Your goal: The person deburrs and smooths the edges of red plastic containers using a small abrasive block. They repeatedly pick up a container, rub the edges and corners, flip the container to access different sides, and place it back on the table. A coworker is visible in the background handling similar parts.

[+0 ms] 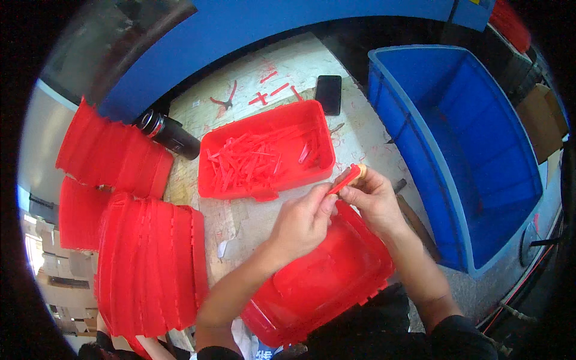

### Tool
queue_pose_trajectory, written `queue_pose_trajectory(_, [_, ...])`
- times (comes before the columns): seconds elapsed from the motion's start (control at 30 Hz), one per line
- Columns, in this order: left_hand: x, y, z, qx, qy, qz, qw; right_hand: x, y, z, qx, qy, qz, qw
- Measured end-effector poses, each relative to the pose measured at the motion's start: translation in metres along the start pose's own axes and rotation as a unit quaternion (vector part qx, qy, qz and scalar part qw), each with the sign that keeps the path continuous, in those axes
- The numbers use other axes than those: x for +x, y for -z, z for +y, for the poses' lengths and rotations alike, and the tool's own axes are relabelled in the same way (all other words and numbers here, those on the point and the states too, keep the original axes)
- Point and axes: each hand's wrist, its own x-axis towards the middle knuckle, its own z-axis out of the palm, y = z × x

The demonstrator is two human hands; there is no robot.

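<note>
Red plastic strip held between two hands, near the far edge of a red tray.
The left hand pinches its lower end, the right hand its upper; beyond lies a strip-filled tray, flanked by stacked trays and a blue crate.

Both bare forearms, the left and the right, reach in from the desk's near edge, dark sleeves pushed back. The hands almost meet: the left hand pinches thumb against fingers; the right hand, nearer the right edge, curls its fingers, thumb angled toward the left.
</note>
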Motion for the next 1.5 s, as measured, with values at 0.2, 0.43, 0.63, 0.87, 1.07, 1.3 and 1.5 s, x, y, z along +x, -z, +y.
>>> queue_pose_trajectory(0.2, [-0.033,-0.036,0.045,-0.123,0.048,-0.084,0.988,-0.058,-0.002,-0.016,-0.033,0.022,-0.053,0.998])
queue_pose_trajectory(0.43, [0.007,-0.043,-0.007,0.36,-0.266,-0.116,0.887,-0.127,0.048,-0.033,0.426,-0.051,-0.045,0.902])
queue_pose_trajectory(0.63, [0.026,-0.035,-0.05,0.401,-0.128,-0.129,0.898,-0.172,0.054,-0.037,0.507,-0.118,-0.089,0.849])
queue_pose_trajectory(0.87, [-0.051,0.017,-0.081,0.361,-0.037,0.003,0.932,-0.169,0.031,-0.022,0.46,-0.149,-0.147,0.863])
queue_pose_trajectory(1.07, [-0.082,0.025,-0.088,0.355,-0.027,-0.026,0.934,-0.15,0.006,-0.004,0.413,-0.147,-0.25,0.863])
queue_pose_trajectory(1.3, [-0.081,0.018,-0.083,0.312,0.017,0.022,0.95,-0.142,-0.009,0.013,0.426,-0.19,-0.159,0.87])
queue_pose_trajectory(1.5, [-0.079,0.008,-0.089,0.328,0.027,0.018,0.944,-0.131,-0.024,0.013,0.368,-0.238,-0.069,0.896])
